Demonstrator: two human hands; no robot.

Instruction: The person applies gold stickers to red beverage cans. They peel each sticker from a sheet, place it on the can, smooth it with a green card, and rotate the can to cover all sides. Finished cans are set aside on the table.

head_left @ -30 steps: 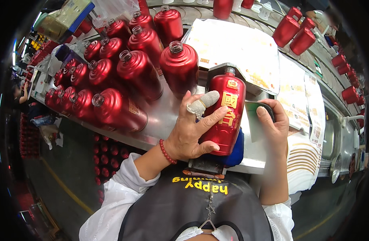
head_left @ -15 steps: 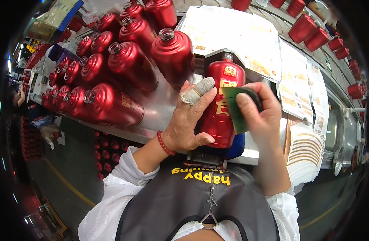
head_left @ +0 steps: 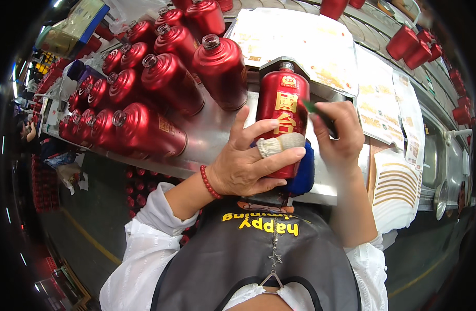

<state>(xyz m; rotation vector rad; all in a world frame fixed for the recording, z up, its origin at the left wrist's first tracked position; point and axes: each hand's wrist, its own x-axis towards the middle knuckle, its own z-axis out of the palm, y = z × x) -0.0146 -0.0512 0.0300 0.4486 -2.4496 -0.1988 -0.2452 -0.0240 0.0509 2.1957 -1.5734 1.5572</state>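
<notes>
A red bottle (head_left: 269, 106) with gold raised characters and a clear glass neck lies in a dark cradle (head_left: 273, 63), its neck pointing away from me. Across its lower part rests my left hand (head_left: 248, 163), fingers stretched and apart, touching the surface. One of its fingers wears a whitish knit finger cover (head_left: 282, 144); a red bead bracelet circles the wrist. My right hand (head_left: 341, 132) is closed around a green scraper (head_left: 309, 107) with a dark grip, seen nearly edge-on and just off the bottle's right side. Blue cloth (head_left: 304, 171) shows beside the bottle's base.
Several red bottles (head_left: 170, 85) crowd the metal table (head_left: 217, 127) on the left. Printed sheets (head_left: 295, 39) cover the far side, and a sheet with curved gold strips (head_left: 396, 186) lies at right. Beyond runs a slatted conveyor (head_left: 375, 44) carrying more red bottles.
My left hand has moved down and right across the bottle, its covered finger now on the lower part. The scraper has lifted and turned edge-on, showing more of the gold characters.
</notes>
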